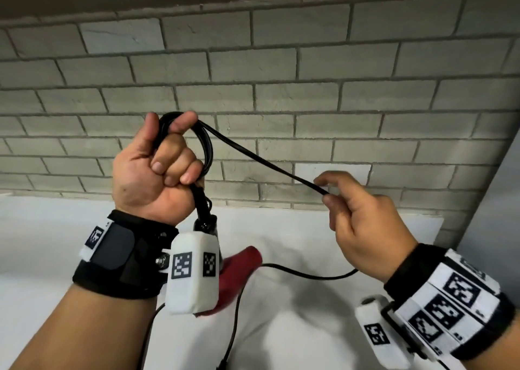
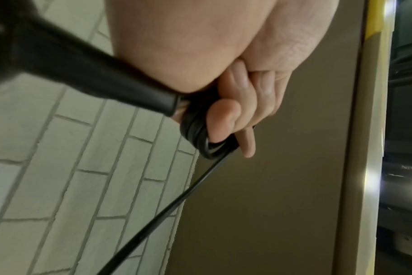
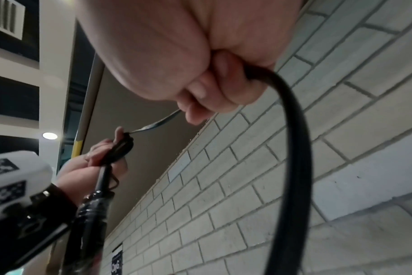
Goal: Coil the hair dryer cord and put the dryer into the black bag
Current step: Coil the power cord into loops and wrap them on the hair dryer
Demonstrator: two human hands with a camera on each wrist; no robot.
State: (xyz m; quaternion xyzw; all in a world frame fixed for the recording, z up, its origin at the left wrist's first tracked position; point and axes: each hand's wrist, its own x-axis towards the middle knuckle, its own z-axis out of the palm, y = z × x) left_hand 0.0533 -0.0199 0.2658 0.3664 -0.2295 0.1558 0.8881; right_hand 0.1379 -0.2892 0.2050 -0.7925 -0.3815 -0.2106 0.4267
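My left hand (image 1: 157, 167) is raised in a fist, gripping several loops of the black cord (image 1: 206, 147) wound round its fingers. The hair dryer (image 1: 239, 274), red with a black handle, hangs below that fist, partly hidden by the wrist camera. In the left wrist view the coil (image 2: 200, 137) sits under the curled fingers (image 2: 226, 122), beside the cord's black strain relief (image 2: 94, 74). A taut run of cord (image 1: 264, 161) goes right to my right hand (image 1: 354, 209), which pinches it between thumb and forefinger. In the right wrist view the cord (image 3: 294, 148) arcs down from that hand (image 3: 212, 96). No black bag is in view.
A grey brick wall (image 1: 281, 74) stands close ahead. Below it lies a white countertop (image 1: 309, 313), where slack cord (image 1: 309, 274) trails from my right hand and down toward the front edge. A grey panel (image 1: 495, 186) bounds the right side.
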